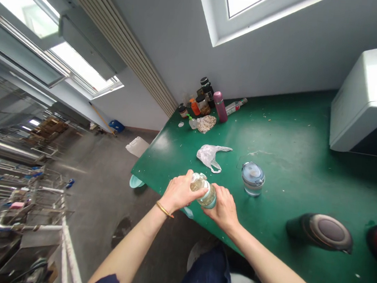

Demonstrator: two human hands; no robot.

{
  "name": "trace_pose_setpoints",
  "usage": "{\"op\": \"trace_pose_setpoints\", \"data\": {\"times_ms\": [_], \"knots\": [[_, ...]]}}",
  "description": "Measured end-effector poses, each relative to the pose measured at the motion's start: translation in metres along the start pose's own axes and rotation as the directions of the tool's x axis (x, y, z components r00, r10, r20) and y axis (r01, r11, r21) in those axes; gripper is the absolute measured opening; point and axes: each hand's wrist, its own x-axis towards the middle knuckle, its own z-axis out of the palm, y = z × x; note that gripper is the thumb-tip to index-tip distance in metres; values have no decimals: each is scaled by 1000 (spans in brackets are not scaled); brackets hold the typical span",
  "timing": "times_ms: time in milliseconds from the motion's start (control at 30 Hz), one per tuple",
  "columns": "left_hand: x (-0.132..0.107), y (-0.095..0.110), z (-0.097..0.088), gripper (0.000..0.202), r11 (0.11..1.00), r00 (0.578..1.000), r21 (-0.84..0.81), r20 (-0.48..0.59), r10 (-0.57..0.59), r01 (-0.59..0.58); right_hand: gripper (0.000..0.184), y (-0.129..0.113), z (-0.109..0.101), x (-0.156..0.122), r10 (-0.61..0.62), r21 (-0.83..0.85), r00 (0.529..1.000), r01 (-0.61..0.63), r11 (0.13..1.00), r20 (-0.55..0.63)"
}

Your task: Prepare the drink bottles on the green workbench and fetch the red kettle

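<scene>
Bottle (203, 191) between left hand (179, 193), right hand (223, 209)

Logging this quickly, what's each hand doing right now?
Left hand: closed around the upper part of the bottle.
Right hand: closed on the bottle's lower part, near its teal band.

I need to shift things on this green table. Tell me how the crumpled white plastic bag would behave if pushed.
The crumpled white plastic bag looks thin and limp, so it would probably fold and bunch rather than slide as one piece. It appears nearly empty, likely very light and easily blown about. Its twisted handle ends trail on the green table and may drag behind.
</scene>
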Motion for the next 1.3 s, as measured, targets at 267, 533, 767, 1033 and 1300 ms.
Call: {"op": "trace_pose_setpoints", "data": {"times_ms": [267, 533, 767, 1033, 1300], "knots": [[-14, -28, -50, 57, 790, 784, -182, 120, 609, -586, 72, -9, -34, 14, -201, 155, 972, 182, 971, 120], [-32, -19, -74, 82, 953, 982, -235, -44, 185, -190, 71, -24, -39, 9, -209, 138, 977, 200, 970, 50], [-49, -8, -83, 56, 914, 931, -212, 42, 362, -346, 62, -29, -39, 1, -153, 57, 987, 155, 986, -47], [-54, -1, -80, 68, 976, 993, -185, -49, 109, -116, 62, -31, -40, -3, -185, 95, 979, 192, 977, -85], [-68, -11, -82, 97, 850, 914, -339, -106, 392, -404, 61, -28, -40, -7, -167, 193, 981, 183, 964, -99]]}}
